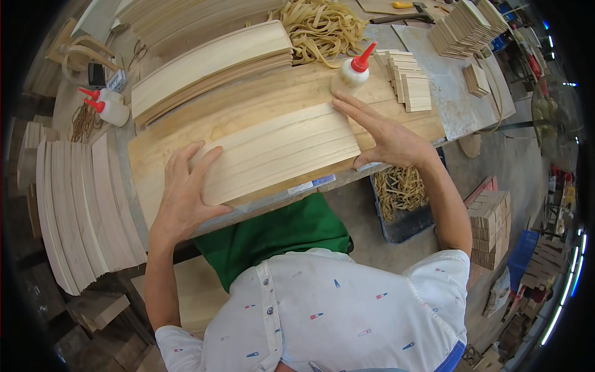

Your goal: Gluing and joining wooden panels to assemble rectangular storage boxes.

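Observation:
A pale wooden board (282, 149) lies flat on a larger wooden work board (238, 111) before me. My left hand (186, 189) rests at the board's left end, thumb and fingers spread around its edge. At the opposite end, my right hand (387, 136) is spread too, fingertips by the far corner and thumb by the near one. Just beyond the right fingers stands a white glue bottle (349, 79) with a red nozzle. To its right lie small thin wooden slats (412, 92) in a fanned stack.
Long boards (211, 77) are stacked beyond the work board, beside a heap of tan rubber bands (322, 28). More boards (77, 204) stand at the left. Two glue bottles (113, 111) sit at the far left. Below the table edge is a dark crate (406, 229) of bands.

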{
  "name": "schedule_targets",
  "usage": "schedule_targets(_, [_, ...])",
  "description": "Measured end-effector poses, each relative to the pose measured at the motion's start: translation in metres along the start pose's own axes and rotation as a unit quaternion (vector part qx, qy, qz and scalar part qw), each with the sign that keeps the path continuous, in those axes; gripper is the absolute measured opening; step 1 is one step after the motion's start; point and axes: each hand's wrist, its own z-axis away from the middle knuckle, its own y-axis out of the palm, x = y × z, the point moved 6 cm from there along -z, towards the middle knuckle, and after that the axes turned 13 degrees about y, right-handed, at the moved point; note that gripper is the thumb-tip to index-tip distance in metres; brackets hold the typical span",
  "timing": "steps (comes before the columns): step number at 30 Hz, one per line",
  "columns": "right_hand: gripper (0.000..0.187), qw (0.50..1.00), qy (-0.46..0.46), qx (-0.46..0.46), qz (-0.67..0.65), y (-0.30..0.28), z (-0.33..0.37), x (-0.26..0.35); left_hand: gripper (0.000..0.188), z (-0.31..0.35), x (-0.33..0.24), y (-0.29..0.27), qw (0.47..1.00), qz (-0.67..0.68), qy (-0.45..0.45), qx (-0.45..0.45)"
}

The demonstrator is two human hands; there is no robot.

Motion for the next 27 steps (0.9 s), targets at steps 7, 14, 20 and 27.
schedule_targets(7, [0.113,1.0,-0.002,0.003,-0.001,0.001,0.0,0.0,0.099,0.003,0.003,0.002,1.0,0.009,-0.012,0.008])
schedule_targets(14, [0.11,0.999,-0.016,-0.014,-0.025,0.002,-0.002,-0.005,0.098,-0.001,0.002,0.002,1.0,0.012,-0.001,0.004])
schedule_targets(20, [0.106,0.999,-0.02,-0.02,-0.034,0.002,-0.007,-0.007,0.1,-0.002,0.004,0.003,1.0,0.015,-0.003,0.009])
schedule_targets(27, [0.104,0.998,0.0,-0.022,-0.054,0.005,-0.006,-0.003,0.105,0.018,0.023,-0.001,0.997,-0.049,0.063,-0.001])
